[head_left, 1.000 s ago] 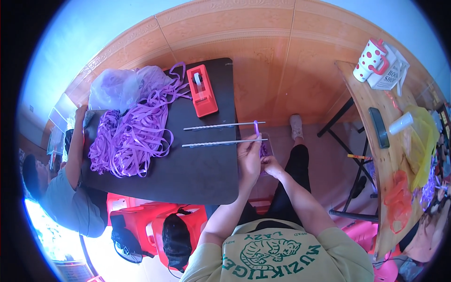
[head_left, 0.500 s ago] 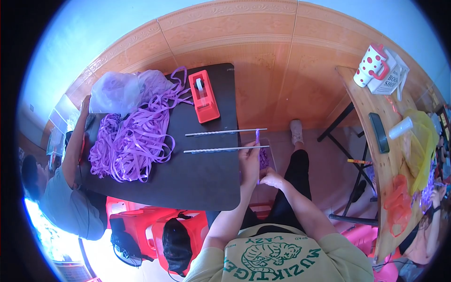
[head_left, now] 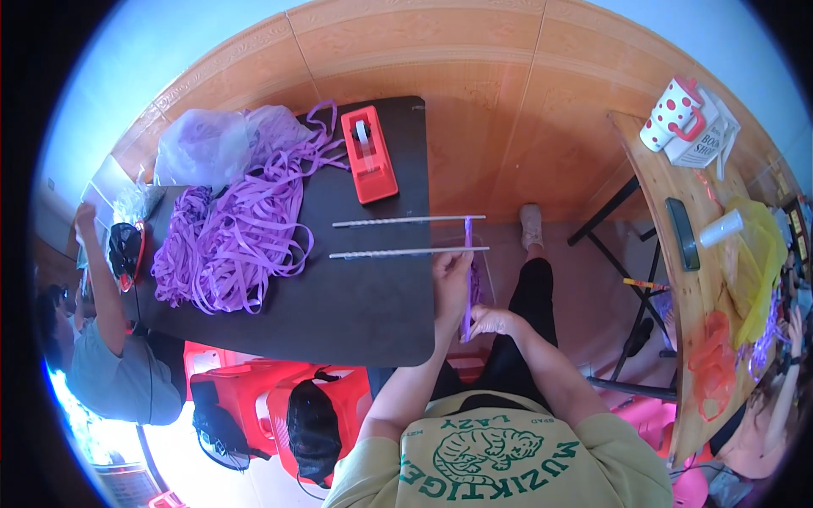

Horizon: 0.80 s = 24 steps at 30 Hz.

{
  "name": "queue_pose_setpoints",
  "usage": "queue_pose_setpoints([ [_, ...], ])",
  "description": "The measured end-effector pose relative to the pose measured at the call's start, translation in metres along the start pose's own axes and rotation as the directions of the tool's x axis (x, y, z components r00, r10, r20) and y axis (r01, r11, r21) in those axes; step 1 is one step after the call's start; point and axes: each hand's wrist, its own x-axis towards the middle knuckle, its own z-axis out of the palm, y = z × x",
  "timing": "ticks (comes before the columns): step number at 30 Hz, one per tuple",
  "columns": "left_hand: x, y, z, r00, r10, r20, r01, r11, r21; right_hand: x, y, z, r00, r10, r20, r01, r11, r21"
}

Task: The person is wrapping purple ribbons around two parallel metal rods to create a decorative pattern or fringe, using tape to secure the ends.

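Note:
Two thin metal rods, a far rod (head_left: 373, 222) and a near rod (head_left: 373, 253), lie side by side on the dark table and stick out past its right edge. A purple ribbon (head_left: 468, 292) hangs over their free ends and runs taut toward me. My left hand (head_left: 451, 279) is closed, its fingertips pinching at the ribbon by the near rod. Closer to me, my right hand (head_left: 493, 322) grips the ribbon's lower part between thumb and fingers. Behind the hands, more purple ribbon is partly hidden.
On the dark table (head_left: 364, 313) lie a heap of purple ribbon (head_left: 241, 241), a translucent plastic bag (head_left: 203, 148) and a red tape dispenser (head_left: 370, 157). Red stools (head_left: 271, 372) stand below. A wooden table (head_left: 652, 169) at right holds a phone (head_left: 683, 233) and dotted mug (head_left: 673, 116). Other people sit at both sides.
My right hand has drawn the ribbon toward me, so a longer stretch shows between the rods and that hand. At the left, another person's arm has shifted outward. The view has tilted slightly.

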Motion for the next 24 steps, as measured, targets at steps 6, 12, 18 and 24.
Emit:
queue_pose_setpoints([
  [6, -0.005, 0.025, 0.008, 0.976, -0.136, 0.168, 0.175, 0.954, -0.244, -0.02, -0.003, -0.006, 0.998, 0.067, 0.019, -0.065, 0.993, -0.102],
  [12, -0.02, 0.029, 0.001, 0.965, -0.213, 0.155, 0.239, 0.954, -0.179, -0.067, -0.03, -0.004, 0.886, 0.131, -0.444, 0.01, 0.954, 0.301],
  [18, -0.049, 0.047, -0.003, 0.954, -0.256, 0.154, 0.287, 0.931, -0.227, -0.08, -0.142, -0.013, 0.049, -0.852, -0.521, 0.054, 0.523, -0.85],
  [24, -0.07, 0.063, 0.004, 0.933, -0.328, 0.144, 0.356, 0.896, -0.266, -0.091, -0.206, -0.001, 0.074, -0.997, 0.039, -0.01, -0.039, -0.999],
])
